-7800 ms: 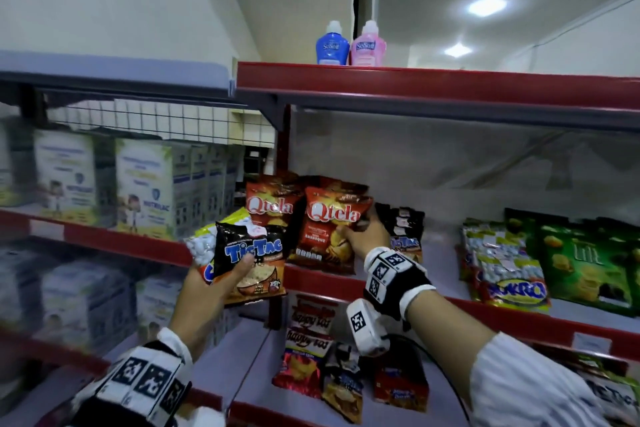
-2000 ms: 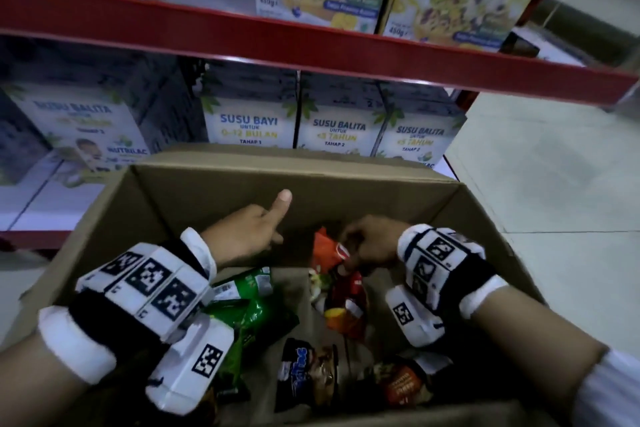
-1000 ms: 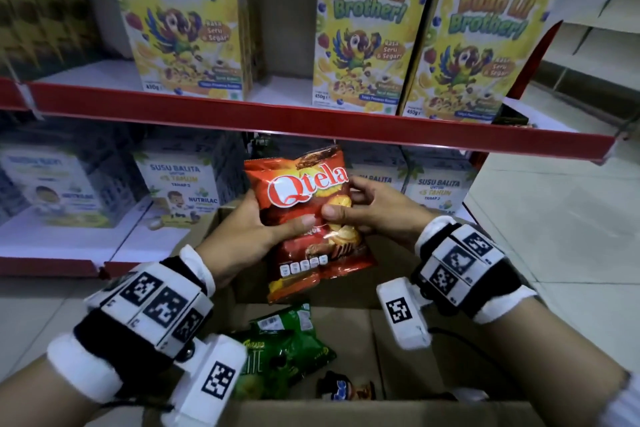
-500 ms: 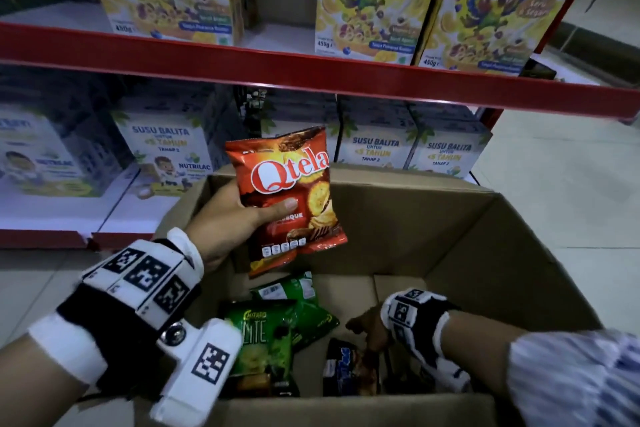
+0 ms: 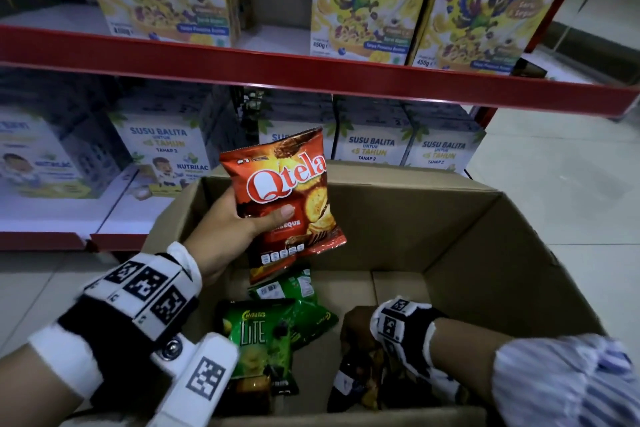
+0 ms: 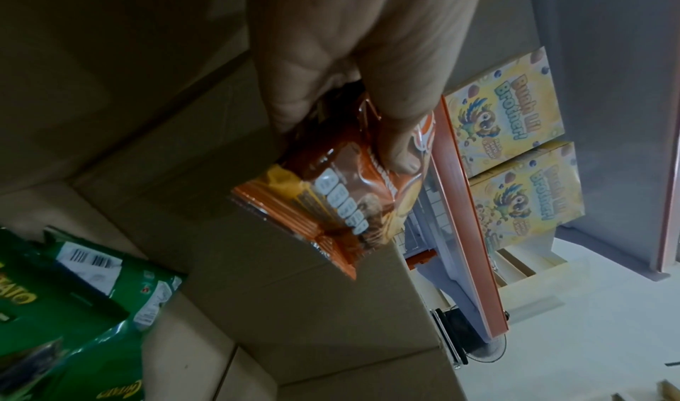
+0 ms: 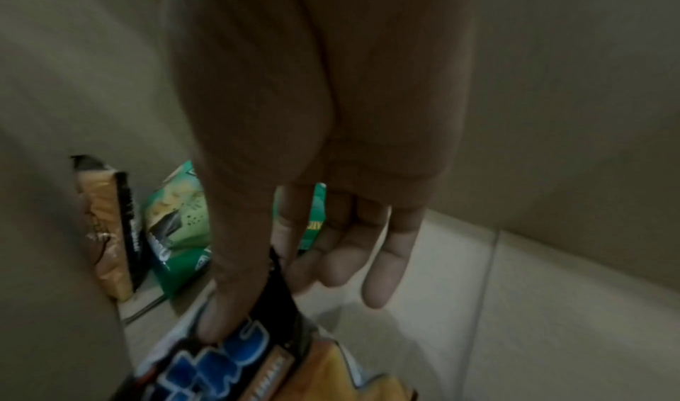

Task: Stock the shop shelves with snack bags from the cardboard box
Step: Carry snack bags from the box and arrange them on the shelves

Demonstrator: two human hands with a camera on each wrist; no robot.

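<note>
1. Snack bags, count in view: one red Qtela bag point(image 5: 289, 201) held up, two green bags point(image 5: 263, 333) on the box floor, one black-and-blue bag point(image 7: 235, 360) at the right fingers, one more tan bag point(image 7: 106, 232) standing against the box wall to the left of those fingers. Others at the near edge are too dark to count.
2. Left hand point(image 5: 225, 236): thumb across the front of the Qtela bag, fingers point(image 6: 290, 107) curled behind it. Firm grip on the bag's lower left part; bag upright, above the open cardboard box point(image 5: 415, 218), clear of everything below.
3. Right hand point(image 5: 356, 326): down inside the box near its floor. Right wrist view shows the thumb pressed on the top of the black-and-blue bag, index finger behind it, so a pinch; the other three fingers point(image 7: 382, 267) hang straight and loose, holding nothing.
4. Green bags lie just left of the right fingers, below the Qtela bag, overlapping each other.
5. Shelving behind the box: three yellow cereal boxes point(image 5: 367, 3) on the red-edged shelf point(image 5: 311, 74) above the left fingers; four white milk cartons point(image 5: 166, 149) readable on the shelf below, beyond the fingertips.
</note>
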